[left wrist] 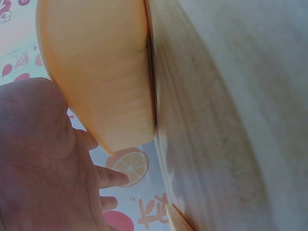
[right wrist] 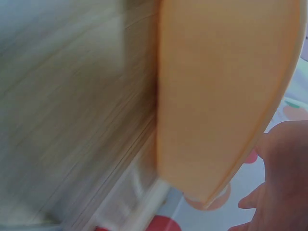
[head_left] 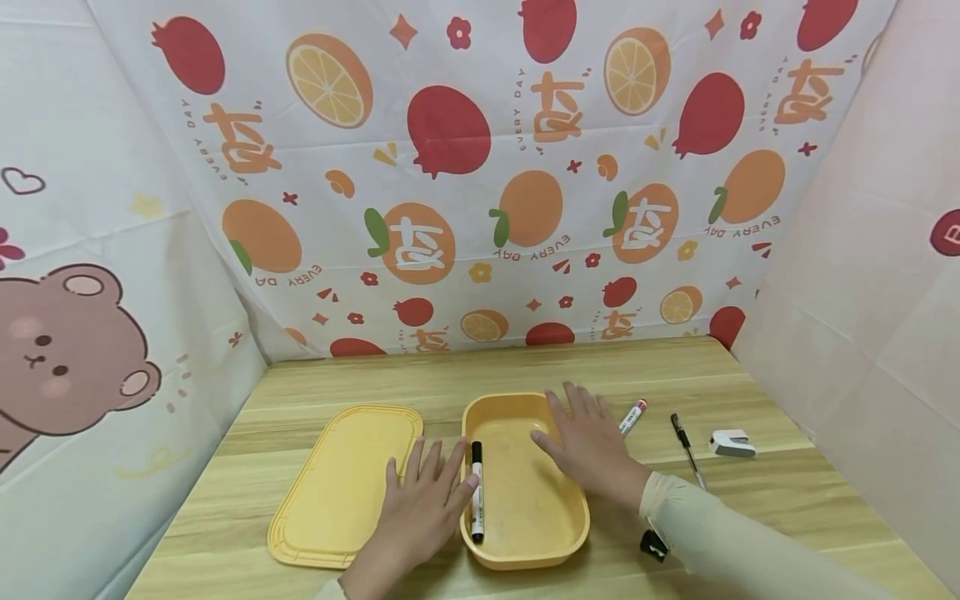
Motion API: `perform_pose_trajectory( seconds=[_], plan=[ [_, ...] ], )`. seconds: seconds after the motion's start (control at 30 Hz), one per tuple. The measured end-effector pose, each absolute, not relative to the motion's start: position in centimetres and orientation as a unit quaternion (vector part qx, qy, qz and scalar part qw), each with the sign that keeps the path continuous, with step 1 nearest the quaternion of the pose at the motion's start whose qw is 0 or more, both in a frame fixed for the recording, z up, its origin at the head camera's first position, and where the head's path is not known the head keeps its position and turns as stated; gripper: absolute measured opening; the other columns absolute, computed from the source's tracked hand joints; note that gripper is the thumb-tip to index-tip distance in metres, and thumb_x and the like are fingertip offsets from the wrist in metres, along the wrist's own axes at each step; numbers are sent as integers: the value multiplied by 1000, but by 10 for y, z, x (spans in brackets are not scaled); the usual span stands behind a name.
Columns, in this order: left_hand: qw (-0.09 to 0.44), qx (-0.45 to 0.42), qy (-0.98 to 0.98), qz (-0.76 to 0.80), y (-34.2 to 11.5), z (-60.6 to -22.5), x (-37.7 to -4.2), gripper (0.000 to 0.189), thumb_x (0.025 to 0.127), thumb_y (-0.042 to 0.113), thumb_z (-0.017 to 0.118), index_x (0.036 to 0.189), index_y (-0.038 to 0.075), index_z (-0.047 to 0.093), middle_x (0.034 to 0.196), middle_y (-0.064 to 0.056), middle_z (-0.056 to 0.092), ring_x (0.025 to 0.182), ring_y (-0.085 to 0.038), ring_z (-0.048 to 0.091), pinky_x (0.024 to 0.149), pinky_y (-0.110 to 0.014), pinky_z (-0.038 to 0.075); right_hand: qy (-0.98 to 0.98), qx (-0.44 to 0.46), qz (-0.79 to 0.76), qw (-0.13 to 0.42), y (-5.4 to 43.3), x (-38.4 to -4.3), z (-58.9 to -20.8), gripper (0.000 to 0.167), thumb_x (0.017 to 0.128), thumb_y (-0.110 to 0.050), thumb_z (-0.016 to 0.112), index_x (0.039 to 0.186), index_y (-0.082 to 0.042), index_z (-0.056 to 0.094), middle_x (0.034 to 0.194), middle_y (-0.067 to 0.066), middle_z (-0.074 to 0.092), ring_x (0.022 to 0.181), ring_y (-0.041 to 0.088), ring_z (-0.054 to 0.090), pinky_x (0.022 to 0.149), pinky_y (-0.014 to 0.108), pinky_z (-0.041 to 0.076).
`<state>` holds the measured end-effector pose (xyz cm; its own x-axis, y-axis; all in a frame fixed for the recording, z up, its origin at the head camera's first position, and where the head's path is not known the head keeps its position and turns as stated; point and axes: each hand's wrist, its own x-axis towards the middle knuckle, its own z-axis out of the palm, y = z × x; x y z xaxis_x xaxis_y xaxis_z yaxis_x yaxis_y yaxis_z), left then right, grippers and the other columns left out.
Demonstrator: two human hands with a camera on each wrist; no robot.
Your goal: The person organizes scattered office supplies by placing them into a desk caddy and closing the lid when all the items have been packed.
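A yellow plastic box (head_left: 525, 560) without its lid stands between my two hands. Inside it, along the left wall, lies a white marker with black ends (head_left: 477, 496). My left hand (head_left: 420, 508) is at the box's left rim with fingers spread, its thumb tip overlapping the marker in the head view. The right hand (head_left: 596, 446) reaches over the right rim, fingers straight and apart. In the left wrist view, the left palm (left wrist: 43, 159) is beside the box's outer wall (left wrist: 101, 72). The right wrist view has the right hand (right wrist: 284, 178) at the rim, partly out of frame.
The flat yellow lid (head_left: 345, 475) lies left of the box, partly behind the left hand. To the right are a marker with a pink end (head_left: 633, 415), a black-capped pen (head_left: 686, 446) and a small white-and-grey stapler-like object (head_left: 732, 443). Printed curtains stand around the wooden table (head_left: 600, 367).
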<state>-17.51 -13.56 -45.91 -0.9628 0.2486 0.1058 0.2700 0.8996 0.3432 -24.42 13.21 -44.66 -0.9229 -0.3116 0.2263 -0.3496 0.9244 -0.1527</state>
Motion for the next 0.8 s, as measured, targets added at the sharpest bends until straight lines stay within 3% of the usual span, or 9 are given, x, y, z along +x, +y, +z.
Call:
perform_pose_trajectory(
  seconds=[0.23,0.8],
  plan=[
    [29,-133,-975,-175,-136,-460,-176,61,107,57,31,160,28,29,162,-19,33,155,-42,11,114,-76,4,-974,164,92,122,149,-249,-453,71,102,-58,46,155,-11,39,159,24,34,146,46,32,118,66,20],
    [33,-138,-975,-174,-136,-459,-175,63,106,59,27,160,26,30,162,-18,34,154,-43,13,113,-77,6,-984,96,114,100,182,-264,-456,74,103,-57,44,155,-5,37,159,29,30,145,51,30,112,71,27]
  ],
)
